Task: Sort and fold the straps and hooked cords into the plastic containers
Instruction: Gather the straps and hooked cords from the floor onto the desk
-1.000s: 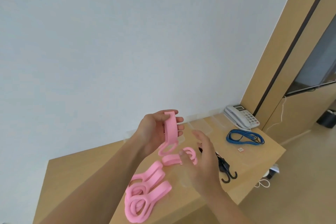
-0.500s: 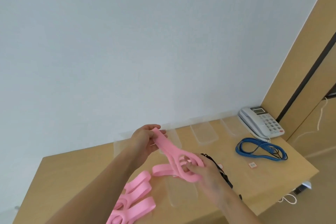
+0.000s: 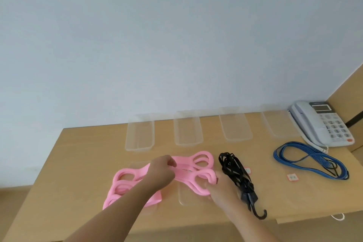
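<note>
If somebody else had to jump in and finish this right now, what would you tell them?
Left hand: grip pinching the middle of a pink strap.
Right hand: holding that strap's looped end, above a clear container at the table's near edge.
More pink straps lie piled to the left, partly under the left arm.
The black hooked cords lie bundled to the right; the blue cords lie coiled near the phone.
Four clear containers along the wall look empty.
Done: nothing visibly sorted yet.
Left: fold this strap into a container, then the other pink straps, black cords and blue cords.
</note>
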Tool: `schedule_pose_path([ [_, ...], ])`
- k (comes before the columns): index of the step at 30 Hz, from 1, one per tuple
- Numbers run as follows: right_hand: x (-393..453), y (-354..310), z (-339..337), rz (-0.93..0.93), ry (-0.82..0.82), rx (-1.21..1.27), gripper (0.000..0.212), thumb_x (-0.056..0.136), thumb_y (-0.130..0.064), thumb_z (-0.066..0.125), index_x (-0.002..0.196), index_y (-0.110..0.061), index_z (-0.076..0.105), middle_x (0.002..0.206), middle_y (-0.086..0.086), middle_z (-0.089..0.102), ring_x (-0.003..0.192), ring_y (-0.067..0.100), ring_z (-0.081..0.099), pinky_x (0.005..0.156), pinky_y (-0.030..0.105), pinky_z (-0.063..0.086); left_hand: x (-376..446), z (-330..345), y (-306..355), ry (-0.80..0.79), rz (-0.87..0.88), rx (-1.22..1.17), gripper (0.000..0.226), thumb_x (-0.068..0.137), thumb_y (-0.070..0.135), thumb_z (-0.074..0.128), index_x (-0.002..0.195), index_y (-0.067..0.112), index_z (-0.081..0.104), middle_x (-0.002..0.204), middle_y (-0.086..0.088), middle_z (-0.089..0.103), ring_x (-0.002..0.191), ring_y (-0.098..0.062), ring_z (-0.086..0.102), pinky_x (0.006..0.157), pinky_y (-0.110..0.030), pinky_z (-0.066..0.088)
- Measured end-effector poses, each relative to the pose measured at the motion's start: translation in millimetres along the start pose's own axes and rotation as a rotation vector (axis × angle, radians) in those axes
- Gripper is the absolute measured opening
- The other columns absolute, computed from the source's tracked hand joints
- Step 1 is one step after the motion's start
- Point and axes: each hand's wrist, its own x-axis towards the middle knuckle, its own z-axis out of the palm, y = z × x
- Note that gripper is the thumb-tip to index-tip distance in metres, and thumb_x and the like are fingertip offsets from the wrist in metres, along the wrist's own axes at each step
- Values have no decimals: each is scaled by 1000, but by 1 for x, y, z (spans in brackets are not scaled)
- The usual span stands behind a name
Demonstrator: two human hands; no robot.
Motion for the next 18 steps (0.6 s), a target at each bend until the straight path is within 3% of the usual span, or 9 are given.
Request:
schedule_pose_path([
  [2, 8, 3, 3, -33, 16, -18, 29, 90, -7, 56, 96, -35, 65, 84, -6, 68, 74, 13, 65, 62, 25, 48, 4, 7, 0, 27, 45, 105, 44, 78, -7, 49, 108, 19, 70, 108, -2, 67, 99, -23, 63, 81, -29, 54],
  [6, 19, 21, 10, -105, 106, -170, 19, 91, -21, 57, 94, -38, 64, 82, -10, 64, 71, 5, 58, 58, 17, 40, 8, 19, -4, 23, 76, 245, 51, 82, -2, 53, 126, 20, 65, 128, -2, 63, 114, -21, 59, 82, -23, 42],
  [10, 13, 28, 16, -223, 311, -392, 39, 88, -19, 63, 126, -28, 57, 111, -4, 55, 97, 15, 55, 78, 30, 49, 2, 19, -14, 52, 127, 280, 47, 87, 9, 64, 133, 20, 63, 136, 1, 61, 122, -17, 57, 87, -17, 37],
  [12, 10, 20, 23, -310, 362, -458, 47, 87, -19, 67, 132, -19, 56, 121, 2, 55, 108, 23, 53, 88, 37, 50, -3, 18, -20, 76, 155, 284, 47, 88, 13, 66, 135, 20, 62, 139, 2, 60, 129, -16, 52, 89, -15, 34],
  [18, 8, -8, 76, -439, 170, -489, 48, 90, -25, 66, 135, -12, 57, 129, 9, 57, 123, 31, 49, 101, 43, 44, -39, -15, -63, 230, 124, 221, 41, 92, 21, 66, 133, 22, 64, 136, 4, 60, 131, -19, 48, 97, -26, 38],
])
